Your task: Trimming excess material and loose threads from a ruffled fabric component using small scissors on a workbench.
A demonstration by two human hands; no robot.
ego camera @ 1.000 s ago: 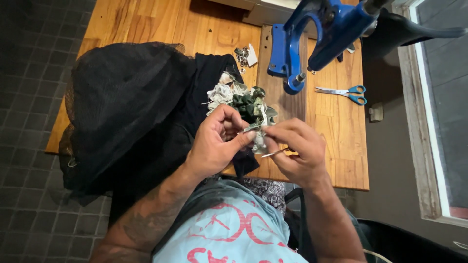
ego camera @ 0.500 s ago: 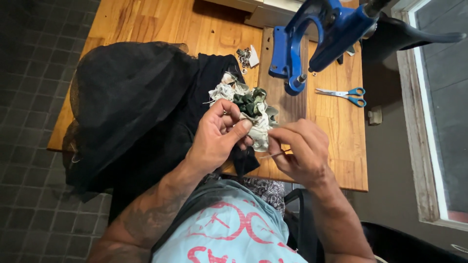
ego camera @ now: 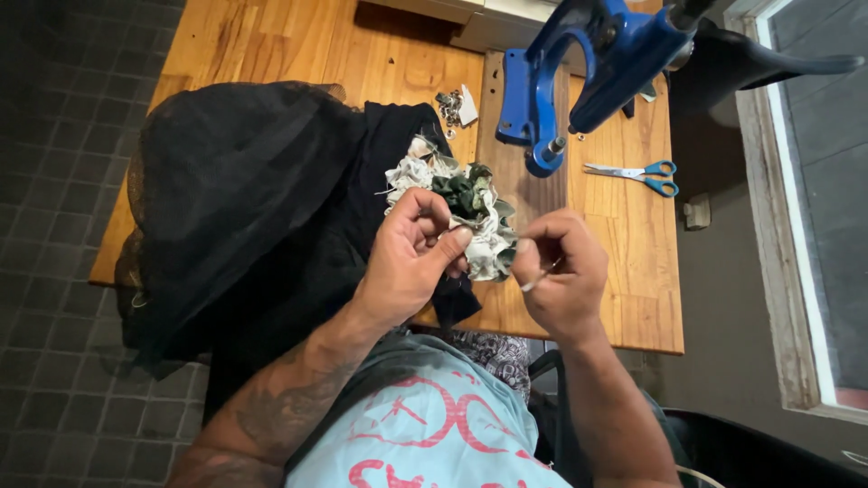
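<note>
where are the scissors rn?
Head view: the scissors lie on the wooden table at its right side, just right of the blue press, beyond the right hand, untouched.

fabric bundle [ego camera: 470, 212] on table [ego camera: 633, 262] | press [ego camera: 588, 72] behind | scissors [ego camera: 637, 174] right | tulle [ego camera: 235, 199] left

one blue press [ego camera: 579, 81], one scissors [ego camera: 637, 176] (blue-handled), two hands.

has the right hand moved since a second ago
Yes. The right hand has drawn away to the person's right, off the ruffled fabric bundle and nearer the table's right edge, opening a gap from the left hand.
</note>
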